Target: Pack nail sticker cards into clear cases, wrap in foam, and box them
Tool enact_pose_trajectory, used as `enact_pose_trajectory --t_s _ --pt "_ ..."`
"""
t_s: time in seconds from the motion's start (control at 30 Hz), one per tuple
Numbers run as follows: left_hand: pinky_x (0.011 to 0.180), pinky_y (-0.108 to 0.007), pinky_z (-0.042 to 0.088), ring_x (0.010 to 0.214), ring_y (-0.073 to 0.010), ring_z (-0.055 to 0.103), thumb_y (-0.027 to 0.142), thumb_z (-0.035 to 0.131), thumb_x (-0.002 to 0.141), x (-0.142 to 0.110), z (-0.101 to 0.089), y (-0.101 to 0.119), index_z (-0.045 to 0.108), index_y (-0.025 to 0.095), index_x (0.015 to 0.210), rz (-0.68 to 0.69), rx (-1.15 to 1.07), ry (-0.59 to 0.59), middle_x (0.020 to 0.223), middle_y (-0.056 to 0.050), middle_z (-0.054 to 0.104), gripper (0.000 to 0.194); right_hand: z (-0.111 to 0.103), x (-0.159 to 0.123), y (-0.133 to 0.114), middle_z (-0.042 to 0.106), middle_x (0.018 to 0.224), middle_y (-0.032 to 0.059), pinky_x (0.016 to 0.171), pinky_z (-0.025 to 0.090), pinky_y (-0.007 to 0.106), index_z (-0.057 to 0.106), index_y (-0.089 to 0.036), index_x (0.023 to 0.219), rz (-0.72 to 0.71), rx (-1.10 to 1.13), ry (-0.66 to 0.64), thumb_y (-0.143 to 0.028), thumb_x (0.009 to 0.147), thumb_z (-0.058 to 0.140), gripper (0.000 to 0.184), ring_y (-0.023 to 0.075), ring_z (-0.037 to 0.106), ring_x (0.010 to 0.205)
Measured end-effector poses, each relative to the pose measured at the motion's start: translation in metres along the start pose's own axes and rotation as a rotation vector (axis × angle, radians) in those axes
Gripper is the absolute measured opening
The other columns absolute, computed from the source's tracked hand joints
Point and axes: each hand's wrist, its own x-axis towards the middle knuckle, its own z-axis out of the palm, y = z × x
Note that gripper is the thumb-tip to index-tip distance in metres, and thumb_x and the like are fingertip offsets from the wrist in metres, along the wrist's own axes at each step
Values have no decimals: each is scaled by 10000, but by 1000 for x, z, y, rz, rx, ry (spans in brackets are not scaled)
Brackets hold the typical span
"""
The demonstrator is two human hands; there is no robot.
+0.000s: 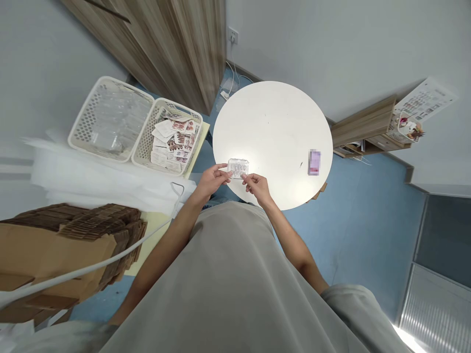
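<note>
A small clear plastic case (238,167) is held just above the near edge of the round white table (274,122). Small pale shapes show inside it, too small to name. My left hand (212,181) grips the case's left side, thumb on top and index finger stretched toward the upper corner. At the lower right corner, my right hand (258,187) pinches the case between thumb and fingers. Farther right on the tabletop lies a purple-pink rectangular item (314,162), blurred into blocks.
Left of the table stand a white basket (81,117) of clear plastic packs and another basket (142,142) of printed cards. Flattened cardboard boxes (81,250) are stacked nearer, with a white curved rod (121,252) across them. A wooden shelf (368,122) stands right.
</note>
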Motion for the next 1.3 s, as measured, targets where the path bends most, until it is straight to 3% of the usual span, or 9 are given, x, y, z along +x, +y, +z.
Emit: enact_pose_trajectory --t_s 0.1,0.27,0.4,0.5,0.57,0.67,0.87,1.1,1.3 --pt "907 -429 606 922 -283 767 506 943 785 27 -3 -23 676 172 1320 -33 24 45 920 -91 786 684 4 24 23 811 941 84 522 430 249 734 -191 831 50 -62 2 -705 864 794 518 114 595 597" --pt "873 -408 604 885 -276 766 323 961 742 80 -1 -61 685 180 1113 -223 176 134 859 -90 775 484 23 71 58 843 999 116 539 455 225 742 -155 778 242 -131 36 -370 987 767 300 96 610 584" --pt "949 -388 577 1085 -322 774 163 876 738 102 1 -73 705 146 1148 -260 353 152 1091 -167 808 445 35 92 67 840 968 121 523 431 200 709 -133 750 374 -88 65 -168 996 724 250 79 641 567" --pt "1060 -389 527 1314 -348 696 116 804 755 102 0 -74 702 123 1216 -212 407 168 1325 -217 764 473 34 97 69 833 969 125 528 445 201 712 -118 826 405 -70 48 -64 964 701 149 92 689 582" --pt "1100 -408 506 1387 -355 646 140 785 785 93 -2 -74 684 123 1273 -189 387 186 1426 -226 722 499 28 96 69 832 979 127 537 467 207 716 -109 942 423 -75 44 -49 944 717 60 108 713 598" --pt "1097 -440 520 1355 -372 662 217 814 808 69 -11 -73 691 155 1295 -127 287 203 1464 -212 705 506 20 86 67 839 1026 123 563 498 213 700 -114 1123 405 -72 35 -95 944 743 185 114 726 623" --pt "1096 -467 556 1219 -346 730 311 837 833 0 -33 -76 735 210 1237 -40 79 328 1359 -157 762 429 28 62 48 836 1082 89 608 527 210 710 -165 1195 260 -175 -138 -250 968 744 244 115 744 707" --pt "1074 -446 564 1174 -313 725 279 748 918 -56 -64 -95 674 208 1350 -37 -34 668 1428 -162 709 445 94 63 35 818 1033 44 619 553 248 732 -207 1226 18 -517 -451 -331 976 713 279 161 752 743" --pt "1105 -456 549 1402 -350 579 290 772 906 -81 -114 -127 574 236 1465 -23 -109 1027 1570 -185 545 595 175 61 15 827 1095 49 894 591 327 757 -232 1238 -248 -787 -621 -316 1004 692 257 198 759 836"
